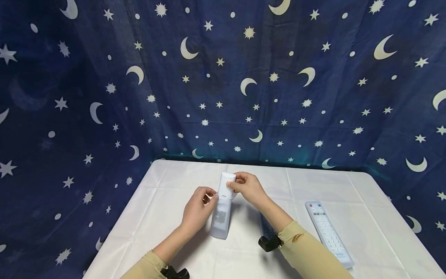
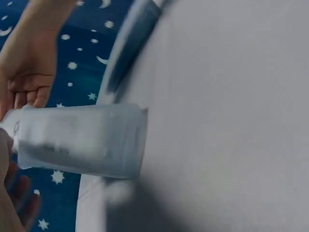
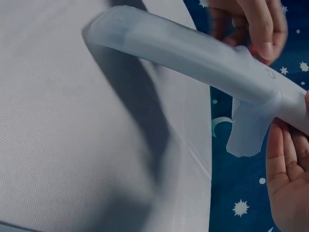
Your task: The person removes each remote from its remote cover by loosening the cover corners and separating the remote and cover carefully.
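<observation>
Worktop (image 1: pixel 146 221): left, far and right edges in view, near edge cut off by frame. Starry curtain (image 1: pixel 223 77) sits right behind the far edge. Left hand (image 1: pixel 198 207) has its thumb at the side of the translucent sleeve (image 1: pixel 218 228); fingers partly hidden behind, can't tell if they pinch it. Sleeve covers the lower part of the white remote control (image 1: pixel 227 184), upper end bare, a flap hanging at the sleeve's mouth. Remote is back side up, tilted, left of worktop centre toward the far edge, well in from the left edge. Can't tell if its lower end touches down. Grey printed label under the sleeve, unreadable. Right hand (image 1: pixel 249 188) pinches the bare end, thumb on top. Dark remote (image 1: pixel 266 224) lies right of that, mostly hidden by the right forearm. Covered remote (image 1: pixel 329 234) toward the right edge, buttons up, angled, near end partly behind the sleeve cuff; coloured button row visible, bottom lettering too small to read.
</observation>
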Demonstrator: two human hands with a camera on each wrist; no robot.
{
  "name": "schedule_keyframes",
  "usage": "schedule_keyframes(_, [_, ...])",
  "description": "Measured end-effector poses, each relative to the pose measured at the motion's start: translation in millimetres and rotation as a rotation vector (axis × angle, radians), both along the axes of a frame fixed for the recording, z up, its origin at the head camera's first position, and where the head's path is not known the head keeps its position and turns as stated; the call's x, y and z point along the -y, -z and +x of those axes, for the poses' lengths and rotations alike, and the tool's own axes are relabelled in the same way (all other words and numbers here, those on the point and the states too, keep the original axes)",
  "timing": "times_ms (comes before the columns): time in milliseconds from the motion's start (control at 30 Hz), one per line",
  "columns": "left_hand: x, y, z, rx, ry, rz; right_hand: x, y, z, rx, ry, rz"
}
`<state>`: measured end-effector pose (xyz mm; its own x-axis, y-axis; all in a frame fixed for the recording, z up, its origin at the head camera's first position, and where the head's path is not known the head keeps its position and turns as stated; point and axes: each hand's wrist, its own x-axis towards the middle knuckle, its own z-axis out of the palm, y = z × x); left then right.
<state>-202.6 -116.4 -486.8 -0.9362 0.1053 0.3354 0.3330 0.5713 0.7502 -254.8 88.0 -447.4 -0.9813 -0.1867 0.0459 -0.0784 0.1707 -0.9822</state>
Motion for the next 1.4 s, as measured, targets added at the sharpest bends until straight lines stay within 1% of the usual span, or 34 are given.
schedule_keyframes(67, [-3.7, 0.4, 1.5, -0.192, -0.006, -0.162, 0.0, 0.4, -0.4, -0.005, 0.016, 0.014])
schedule_keyframes(100, [-6.1, 0.6, 1.6, -0.277, -0.002, -0.225, 0.1, 0.4, -0.5, -0.007, 0.024, 0.022])
schedule_keyframes(133, [-8.7, 0.6, 1.6, -0.342, 0.004, -0.273, 0.3, 0.1, -0.6, -0.006, 0.030, 0.028])
schedule_keyframes(167, [-11.2, 1.0, 0.9, -0.391, 0.010, -0.314, 0.6, 0.4, -1.1, -0.005, 0.037, 0.032])
schedule_keyframes(233, [-16.1, 1.3, -0.3, -0.456, 0.012, -0.377, 2.1, 0.3, -1.6, -0.001, 0.056, 0.034])
schedule_keyframes(267, [-18.3, 1.6, -0.8, -0.480, 0.009, -0.401, 2.8, 0.3, -1.7, 0.005, 0.066, 0.036])
schedule_keyframes(333, [-21.4, 1.8, -0.7, -0.503, -0.002, -0.432, 4.0, 0.3, -1.8, 0.013, 0.082, 0.040])
schedule_keyframes(433, [-25.0, 2.2, 0.3, -0.518, -0.017, -0.454, 4.6, 0.8, -1.9, 0.034, 0.110, 0.053])
schedule_keyframes(533, [-27.9, 3.0, 0.9, -0.511, -0.021, -0.460, 3.8, 2.2, -1.8, 0.049, 0.128, 0.065])
schedule_keyframes(633, [-29.5, 4.4, 0.4, -0.506, -0.021, -0.487, 3.9, 4.1, -1.7, 0.062, 0.130, 0.070])
schedule_keyframes(700, [-29.9, 5.6, -0.2, -0.522, -0.017, -0.522, 4.0, 4.5, -1.3, 0.066, 0.126, 0.073])
schedule_keyframes(767, [-29.6, 6.6, -0.2, -0.545, -0.002, -0.565, 4.2, 4.9, -1.0, 0.066, 0.127, 0.080])
schedule_keyframes(900, [-27.6, 10.8, 3.9, -0.584, 0.067, -0.645, 2.7, 4.9, -1.5, 0.063, 0.150, 0.097])
schedule_keyframes(1000, [-25.2, 16.1, 10.3, -0.557, 0.118, -0.693, -0.2, 4.2, -2.8, 0.068, 0.162, 0.101])
schedule_keyframes(1067, [-23.1, 19.7, 14.7, -0.518, 0.137, -0.712, -2.2, 4.2, -3.7, 0.067, 0.169, 0.098])
schedule_keyframes(1133, [-21.0, 22.6, 17.7, -0.476, 0.142, -0.716, -3.1, 4.7, -4.6, 0.069, 0.170, 0.085])
schedule_keyframes(1200, [-19.6, 25.3, 18.7, -0.446, 0.141, -0.698, -3.6, 5.7, -5.0, 0.072, 0.165, 0.070])
schedule_keyframes(1267, [-18.5, 27.0, 18.0, -0.421, 0.130, -0.651, -3.6, 6.2, -4.9, 0.072, 0.148, 0.053])
schedule_keyframes(1333, [-17.2, 27.0, 17.1, -0.386, 0.120, -0.565, -3.2, 5.5, -4.1, 0.067, 0.126, 0.035])
schedule_keyframes(1400, [-15.2, 25.5, 15.5, -0.323, 0.100, -0.447, -3.3, 3.8, -3.1, 0.057, 0.105, 0.013])
